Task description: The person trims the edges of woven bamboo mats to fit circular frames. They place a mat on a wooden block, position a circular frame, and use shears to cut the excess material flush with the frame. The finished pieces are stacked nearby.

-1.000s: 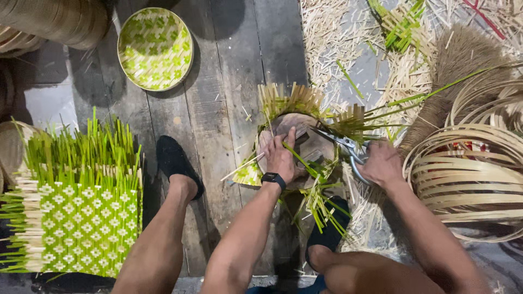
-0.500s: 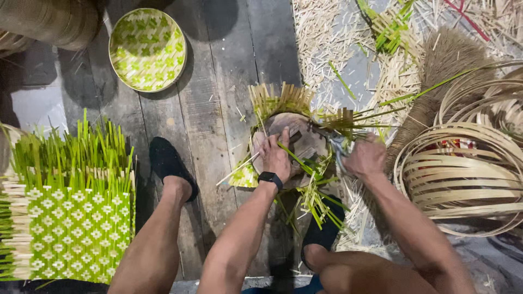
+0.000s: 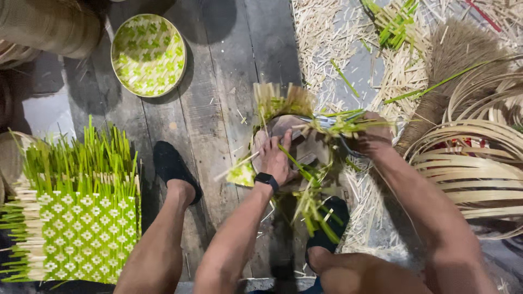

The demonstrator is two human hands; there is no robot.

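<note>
Compared with the frame half a second earlier, the right hand (image 3: 373,136) is seen shifted slightly toward the workpiece, with the green strip ends now bunched directly against it. The workpiece, a small round basket part-woven from green and pale bamboo strips (image 3: 289,141), rests on the dark plank floor (image 3: 218,109) between the person's feet. The left hand (image 3: 275,158), which bears a black wristband (image 3: 266,179), is pressed flat with fingers spread on the near-left part of the basket, so the piece is steadied rather than gripped. The right hand is closed around the handles of a pair of metal scissors (image 3: 327,122); whether the blades are open cannot be told. The blades are directed leftward over the far rim, where upright pale strip ends (image 3: 283,98) project. The cutting axis thus runs roughly left to right, across the standing strips, and the right hand is the nearer to the uncut green ends. Loose green strips (image 3: 313,207) trail from the basket toward the person. A finished round green-and-pale woven tray (image 3: 148,54) lies well apart at the far left, a flat green-patterned woven mat (image 3: 81,234) at the near left, and coiled pale bamboo hoops (image 3: 479,169) at the right.
</note>
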